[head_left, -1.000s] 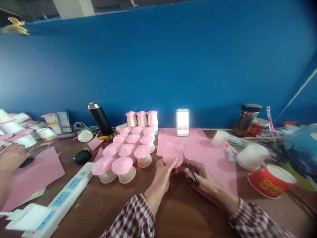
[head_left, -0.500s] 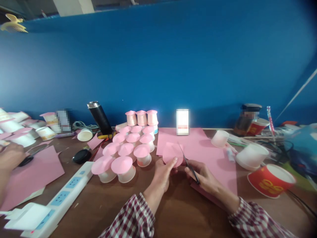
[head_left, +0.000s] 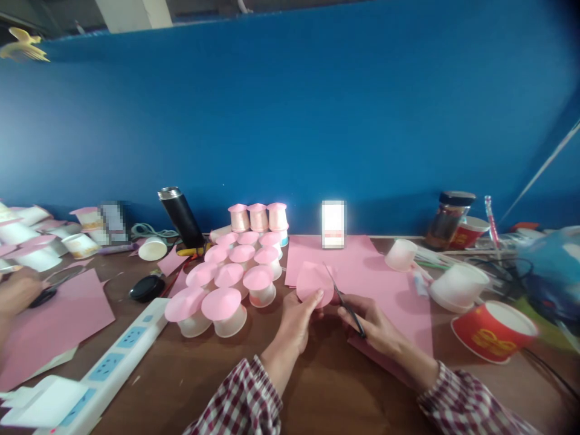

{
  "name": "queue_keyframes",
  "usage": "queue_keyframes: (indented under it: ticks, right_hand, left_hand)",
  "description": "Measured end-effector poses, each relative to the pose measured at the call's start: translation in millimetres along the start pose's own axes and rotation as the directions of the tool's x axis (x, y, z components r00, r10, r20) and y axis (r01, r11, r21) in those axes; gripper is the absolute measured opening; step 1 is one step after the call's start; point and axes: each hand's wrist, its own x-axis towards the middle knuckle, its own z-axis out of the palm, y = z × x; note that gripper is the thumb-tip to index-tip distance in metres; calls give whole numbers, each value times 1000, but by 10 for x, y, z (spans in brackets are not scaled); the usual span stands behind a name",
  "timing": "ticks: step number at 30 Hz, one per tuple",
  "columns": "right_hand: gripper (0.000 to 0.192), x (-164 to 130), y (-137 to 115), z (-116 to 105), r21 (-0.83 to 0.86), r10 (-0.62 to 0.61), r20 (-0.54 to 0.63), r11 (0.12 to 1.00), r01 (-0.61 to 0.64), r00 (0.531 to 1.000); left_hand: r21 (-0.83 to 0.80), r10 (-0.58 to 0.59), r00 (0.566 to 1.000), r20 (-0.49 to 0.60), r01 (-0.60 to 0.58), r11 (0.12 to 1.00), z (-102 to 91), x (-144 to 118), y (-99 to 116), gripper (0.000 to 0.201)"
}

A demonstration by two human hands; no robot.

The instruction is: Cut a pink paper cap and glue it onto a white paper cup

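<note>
While your left hand (head_left: 296,317) pinches the pink paper disc (head_left: 313,282) | right hand (head_left: 376,326) grips scissors (head_left: 345,300), blades seemingly angled up-left into its right edge.

My paper disc (head_left: 312,283) is matt pink. The scissors (head_left: 347,305) look like dark metal. The tabletop (head_left: 335,393) is smooth brown wood.

In my left hand (head_left: 296,317) I pinch a rounded piece of pink paper (head_left: 312,283), tilted up off the table near its middle. My right hand (head_left: 376,326) grips black scissors (head_left: 347,302), their blades touching the paper's right edge.
</note>
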Motion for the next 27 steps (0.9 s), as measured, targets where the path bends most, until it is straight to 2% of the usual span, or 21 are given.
queue_keyframes:
  ticks: [9,27]
  right_hand:
    - [47,4,1,-21,-12,9,1,1000,-9,1000]
    - [42,-10,12,-25,-12,2,9,1000,-2,1000]
  left_hand:
    - [9,15,1000,-9,-15,1000,-11,23,-14,33]
    - [-1,12,1000,-25,-12,1000,7,-2,26,34]
